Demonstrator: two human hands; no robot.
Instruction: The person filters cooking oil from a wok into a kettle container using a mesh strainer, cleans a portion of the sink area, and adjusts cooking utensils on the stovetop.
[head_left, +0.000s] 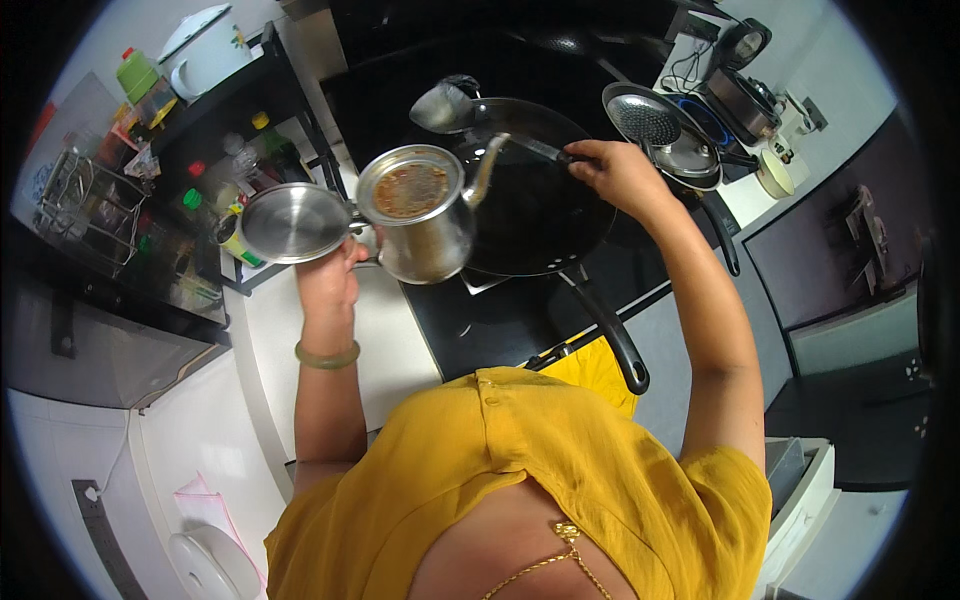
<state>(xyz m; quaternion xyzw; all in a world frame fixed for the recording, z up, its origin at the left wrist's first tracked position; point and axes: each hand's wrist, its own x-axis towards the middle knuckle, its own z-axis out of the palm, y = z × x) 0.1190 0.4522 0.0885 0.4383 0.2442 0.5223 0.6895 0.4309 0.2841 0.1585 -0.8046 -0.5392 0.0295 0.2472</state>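
My left hand (330, 274) grips the handle of a stainless-steel oil pot (427, 251) with a long curved spout. Its round lid (296, 223) is swung back over my wrist, baring a top strainer (411, 191) with brown residue. The pot is held beside a black wok (540, 210), its spout reaching over the wok's left part. In my right hand (619, 172) is the black handle of a metal spatula or ladle (442, 109), whose rounded head lies over the wok's far left rim. The wok stands on a black cooktop (450, 330), its long handle (611, 330) pointing towards me.
At right lie a perforated skimmer (645, 124), a glass-lidded pan (686, 154) and a pale bowl (774, 174). Left, a black rack (296, 90) holds bottles and a white enamel pot (210, 52). A yellow cloth (592, 371) hangs by the counter's front.
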